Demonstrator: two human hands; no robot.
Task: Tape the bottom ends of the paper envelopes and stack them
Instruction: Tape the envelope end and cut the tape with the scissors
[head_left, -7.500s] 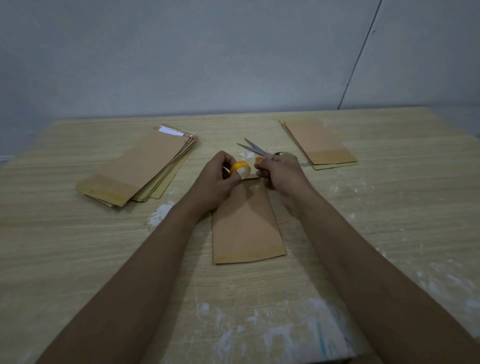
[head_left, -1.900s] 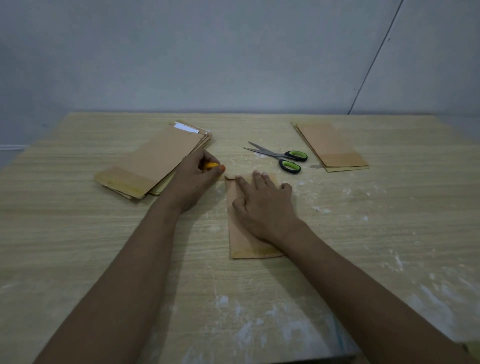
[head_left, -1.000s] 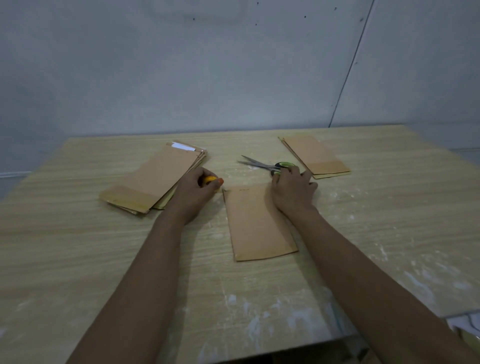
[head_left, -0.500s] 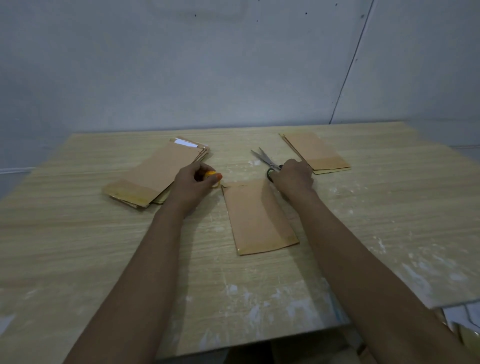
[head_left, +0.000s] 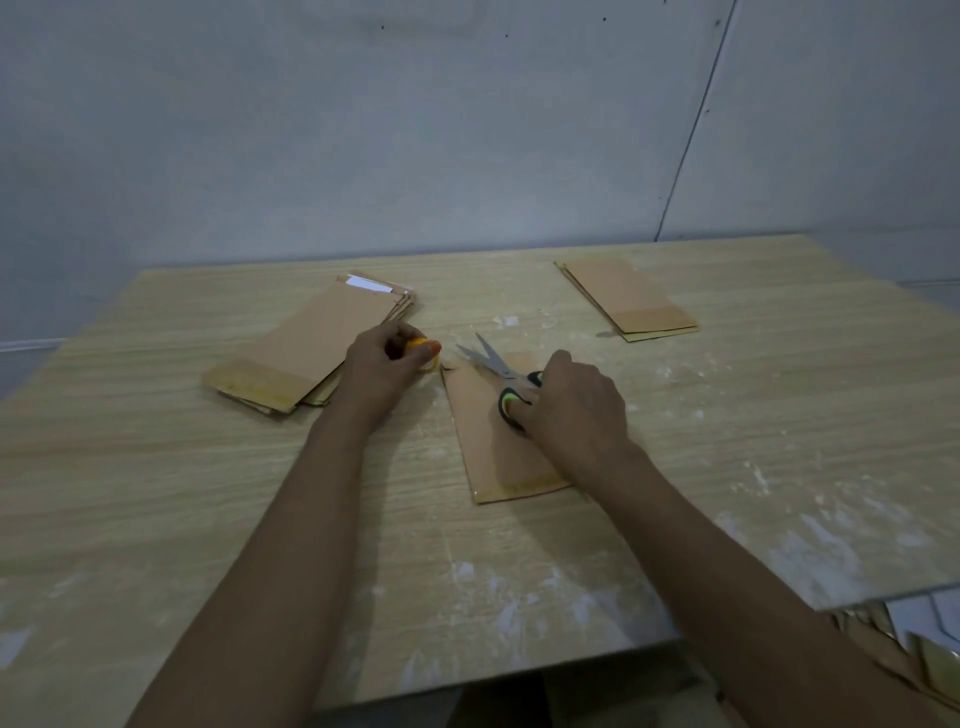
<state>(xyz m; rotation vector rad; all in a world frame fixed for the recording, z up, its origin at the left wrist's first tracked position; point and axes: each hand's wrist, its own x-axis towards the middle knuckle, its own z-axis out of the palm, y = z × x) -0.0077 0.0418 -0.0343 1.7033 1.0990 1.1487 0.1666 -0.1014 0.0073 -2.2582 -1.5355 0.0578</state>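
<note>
Here, the scissors (head_left: 506, 382) are gripped by the right hand (head_left: 571, 410) over the envelope (head_left: 498, 441), lying flat at table centre, presumably to cut tape. The tape roll (head_left: 423, 349) is pinched by the left hand (head_left: 382, 371) beside the envelope's far end, likely keeping the strip taut.

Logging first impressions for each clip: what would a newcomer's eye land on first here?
Most likely the two hands at the table's centre: the right hand grips green-handled scissors over a brown envelope, while the left hand pinches a yellow tape roll beside the envelope's far end. Next, the envelope stacks: a thick one far left, a thinner one far right.
</note>
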